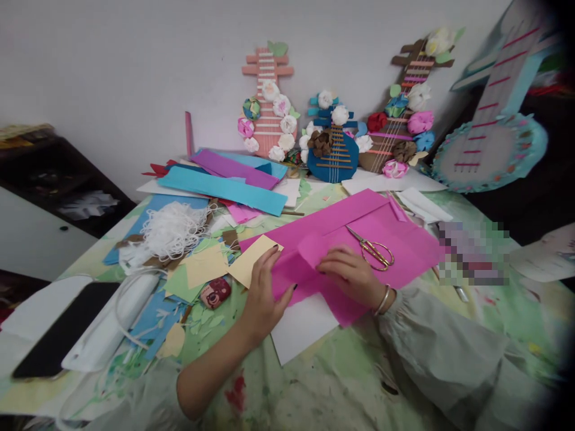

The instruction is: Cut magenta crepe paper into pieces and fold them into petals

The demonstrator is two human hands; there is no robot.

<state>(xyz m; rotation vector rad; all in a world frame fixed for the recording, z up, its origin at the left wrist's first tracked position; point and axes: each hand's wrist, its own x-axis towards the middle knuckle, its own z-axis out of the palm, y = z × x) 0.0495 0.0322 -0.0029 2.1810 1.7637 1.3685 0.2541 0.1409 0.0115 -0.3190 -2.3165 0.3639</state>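
Paint-blotched green cloth [265, 392] lies beneath thin, creased magenta paper [411, 242], which overlaps a white sheet [305, 329]. A left hand [265, 293] spreads thumb and fingers at the paper's edge; the right hand [348, 272], fingers curled, pinches a raised fold. Gold-handled scissors [366, 244] rest on the paper; farther back, tangled white string [175, 230] and flower-decked, lute-shaped crafts [321, 169].

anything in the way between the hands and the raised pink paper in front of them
Nothing visible: the left hand and the right hand are both at the raised pink paper. The scissors lie just beyond the right hand, on the larger pink sheet, not between it and that paper.
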